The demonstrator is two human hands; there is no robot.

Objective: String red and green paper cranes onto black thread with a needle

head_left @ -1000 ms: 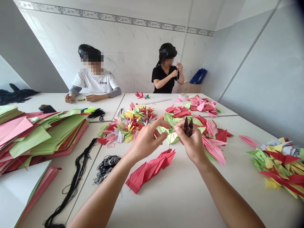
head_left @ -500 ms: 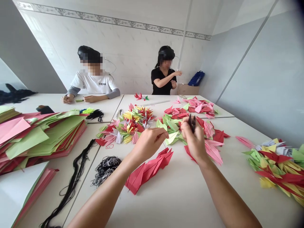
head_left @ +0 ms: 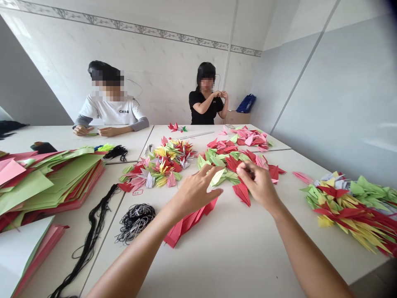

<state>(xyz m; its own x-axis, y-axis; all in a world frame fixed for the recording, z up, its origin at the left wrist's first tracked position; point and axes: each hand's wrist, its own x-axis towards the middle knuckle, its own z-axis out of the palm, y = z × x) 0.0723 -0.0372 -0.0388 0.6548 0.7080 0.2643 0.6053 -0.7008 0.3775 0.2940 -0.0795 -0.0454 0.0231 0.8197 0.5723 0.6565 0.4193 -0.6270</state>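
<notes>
My left hand (head_left: 198, 190) hovers above the red folded-paper pieces (head_left: 182, 227), its thumb and fingers apart with nothing seen between them. Those red pieces lie overlapped in a row, partly covered by my hand and forearm. Closed round a small dark tool (head_left: 249, 169) is my right hand (head_left: 258, 182); most of the tool is hidden, so its exact kind is unclear. Past the right hand spreads a pile of green, red and pink folded papers (head_left: 217, 159). A loose coil of black and grey cord (head_left: 136, 223) sits left of my left forearm.
On the left are stacked coloured sheets (head_left: 58, 178) and a long black thread bundle (head_left: 96, 223). Mixed paper cranes (head_left: 167, 161) lie mid-table, more folded papers (head_left: 350, 211) at right. Two people (head_left: 108, 103) (head_left: 207, 99) sit across the table.
My left hand's fingers have gone from pinched to spread. The dark tool's two upright tips no longer show above my right hand. The view has turned slightly right.
</notes>
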